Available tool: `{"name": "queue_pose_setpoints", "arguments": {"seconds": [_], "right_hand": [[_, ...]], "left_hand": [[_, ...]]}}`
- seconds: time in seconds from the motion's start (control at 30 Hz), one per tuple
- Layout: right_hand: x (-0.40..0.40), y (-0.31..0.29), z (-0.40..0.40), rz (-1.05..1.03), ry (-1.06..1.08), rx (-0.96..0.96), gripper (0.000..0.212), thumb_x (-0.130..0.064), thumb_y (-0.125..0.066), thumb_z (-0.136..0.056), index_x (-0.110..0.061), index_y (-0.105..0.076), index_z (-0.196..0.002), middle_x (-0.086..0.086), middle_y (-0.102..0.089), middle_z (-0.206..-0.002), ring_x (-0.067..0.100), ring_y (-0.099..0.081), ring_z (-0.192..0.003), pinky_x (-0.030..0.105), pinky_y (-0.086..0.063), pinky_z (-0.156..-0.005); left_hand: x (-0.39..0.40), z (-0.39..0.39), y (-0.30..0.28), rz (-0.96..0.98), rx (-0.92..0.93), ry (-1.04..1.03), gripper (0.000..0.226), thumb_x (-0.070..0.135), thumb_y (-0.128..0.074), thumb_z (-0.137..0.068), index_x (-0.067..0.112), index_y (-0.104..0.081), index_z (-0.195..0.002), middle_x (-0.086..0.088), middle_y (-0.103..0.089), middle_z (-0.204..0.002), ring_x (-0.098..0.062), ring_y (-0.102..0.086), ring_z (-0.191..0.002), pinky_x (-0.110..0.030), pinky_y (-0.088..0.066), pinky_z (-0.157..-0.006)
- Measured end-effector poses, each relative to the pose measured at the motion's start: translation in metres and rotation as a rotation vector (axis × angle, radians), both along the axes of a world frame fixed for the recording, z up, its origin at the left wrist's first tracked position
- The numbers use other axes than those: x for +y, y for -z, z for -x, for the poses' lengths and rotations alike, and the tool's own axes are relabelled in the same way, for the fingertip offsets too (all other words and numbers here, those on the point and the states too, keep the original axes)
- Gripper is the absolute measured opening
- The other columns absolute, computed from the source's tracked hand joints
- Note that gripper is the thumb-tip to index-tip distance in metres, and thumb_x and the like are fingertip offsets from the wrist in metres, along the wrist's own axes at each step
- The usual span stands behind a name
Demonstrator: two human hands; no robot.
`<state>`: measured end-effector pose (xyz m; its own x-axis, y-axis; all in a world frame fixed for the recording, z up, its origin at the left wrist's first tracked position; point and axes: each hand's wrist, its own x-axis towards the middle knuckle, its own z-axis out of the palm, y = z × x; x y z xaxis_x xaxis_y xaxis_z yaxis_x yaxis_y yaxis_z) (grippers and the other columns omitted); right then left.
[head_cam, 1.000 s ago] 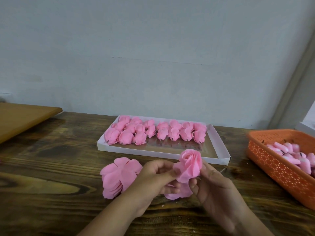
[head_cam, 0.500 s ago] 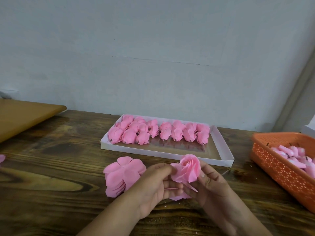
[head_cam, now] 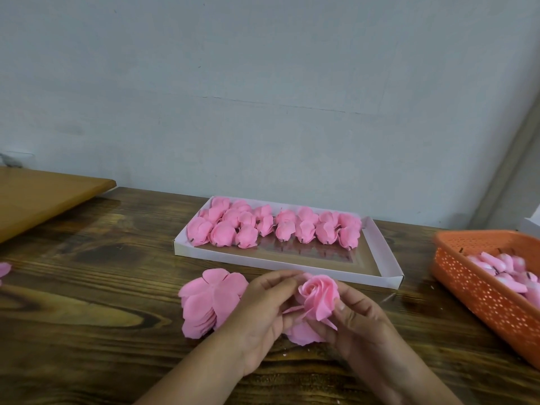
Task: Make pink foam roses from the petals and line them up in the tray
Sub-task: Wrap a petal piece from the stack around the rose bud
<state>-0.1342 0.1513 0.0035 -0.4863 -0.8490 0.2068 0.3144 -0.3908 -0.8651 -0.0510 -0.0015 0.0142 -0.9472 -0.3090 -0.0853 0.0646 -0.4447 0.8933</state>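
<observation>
A pink foam rose [head_cam: 319, 296] sits between both hands just above the wooden table. My left hand [head_cam: 263, 314] pinches its left side with fingers curled over the top. My right hand [head_cam: 356, 325] holds its right side and underside, thumb on a petal. A loose outer petal layer [head_cam: 301, 334] hangs below the rose. A stack of flat pink petal cut-outs [head_cam: 209, 299] lies just left of my left hand. The white tray [head_cam: 380, 255] behind holds several finished roses [head_cam: 274, 226] lined along its far side.
An orange perforated basket [head_cam: 479, 290] with several pink rose cores stands at the right edge. A tan board [head_cam: 43, 197] lies at the far left, and a stray petal [head_cam: 4, 270] at the left edge. A grey wall rises behind the table.
Both hands have lowered the rose slightly toward the table and turned it, so its spiral centre faces up more. My left fingers have shifted over its top.
</observation>
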Motion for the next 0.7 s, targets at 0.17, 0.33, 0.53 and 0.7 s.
{"name": "queue_pose_setpoints", "arguments": {"seconds": [0.17, 0.33, 0.53, 0.7], "right_hand": [[0.0018, 0.0009, 0.0013, 0.020, 0.024, -0.062, 0.030, -0.007, -0.055, -0.095, 0.007, -0.063, -0.121, 0.022, -0.063, -0.127, 0.031, -0.061, -0.119, 0.034, -0.054, -0.093], [0.0011, 0.0001, 0.0025, 0.031, 0.044, -0.184, 0.033, -0.009, -0.063, -0.085, 0.003, -0.069, -0.116, 0.022, -0.069, -0.118, 0.025, -0.070, -0.104, 0.029, -0.058, -0.082], [0.0031, -0.0059, 0.0008, 0.046, 0.016, -0.253, 0.061, -0.016, -0.091, -0.066, 0.005, -0.067, -0.118, 0.022, -0.068, -0.122, 0.024, -0.071, -0.102, 0.028, -0.060, -0.081], [0.0030, -0.0061, -0.0013, 0.016, 0.014, -0.247, 0.043, -0.009, -0.073, -0.075, 0.004, -0.069, -0.116, 0.024, -0.068, -0.121, 0.026, -0.071, -0.101, 0.029, -0.061, -0.081]], "left_hand": [[0.0005, -0.0022, -0.0014, 0.060, -0.002, 0.023, 0.019, 0.016, -0.062, -0.098, 0.011, -0.079, -0.107, -0.013, -0.077, -0.104, -0.017, -0.074, -0.088, -0.027, -0.058, -0.072], [0.0015, -0.0023, -0.0017, 0.058, 0.000, 0.034, 0.020, 0.016, -0.063, -0.097, 0.014, -0.079, -0.110, -0.010, -0.077, -0.103, -0.015, -0.070, -0.086, -0.026, -0.056, -0.070], [0.0025, -0.0028, 0.0019, 0.170, 0.010, 0.029, 0.024, 0.013, -0.064, -0.098, 0.028, -0.078, -0.110, -0.001, -0.076, -0.107, -0.013, -0.069, -0.087, -0.023, -0.054, -0.068], [0.0016, -0.0053, 0.0005, 0.335, 0.073, -0.004, 0.031, 0.028, -0.067, -0.086, 0.044, -0.074, -0.110, 0.012, -0.073, -0.102, -0.008, -0.069, -0.095, -0.022, -0.054, -0.075]]}}
